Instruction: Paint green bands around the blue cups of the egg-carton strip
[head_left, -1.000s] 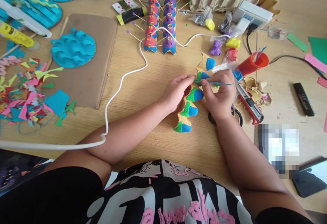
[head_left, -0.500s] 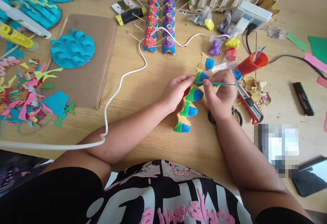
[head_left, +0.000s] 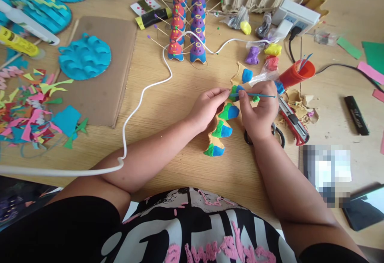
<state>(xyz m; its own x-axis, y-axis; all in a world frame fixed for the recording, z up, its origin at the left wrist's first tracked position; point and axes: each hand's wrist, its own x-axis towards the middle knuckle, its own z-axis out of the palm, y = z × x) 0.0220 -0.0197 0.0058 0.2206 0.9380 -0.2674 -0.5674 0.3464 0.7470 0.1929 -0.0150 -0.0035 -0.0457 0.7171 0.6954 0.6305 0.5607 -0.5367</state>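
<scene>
My left hand [head_left: 210, 107] grips the left side of an egg-carton strip [head_left: 213, 141] whose cups carry patches of blue and green clay. Its thumb and index finger pinch the edge by the second cup from the far end; the other fingers are partly hidden. In my right hand [head_left: 260, 111] is a thin blue modelling tool [head_left: 261, 95], its tip resting on the green clay [head_left: 233, 92] of that same cup. A small bit of green clay [head_left: 256, 99] shows beside the right fingers. The farthest cup bears only blue clay [head_left: 247, 75].
Black-handled scissors [head_left: 280, 136] lie partly under my right hand, beside a red utility knife [head_left: 293, 121] and an orange cup [head_left: 297, 74]. Painted carton figures [head_left: 175, 50] with pins stand farther back. A white cable [head_left: 144, 91] crosses the table and my left arm.
The blue tool has tilted slightly in my right hand, its tip shifting a little on the green clay. My left hand keeps its hold on the strip.
</scene>
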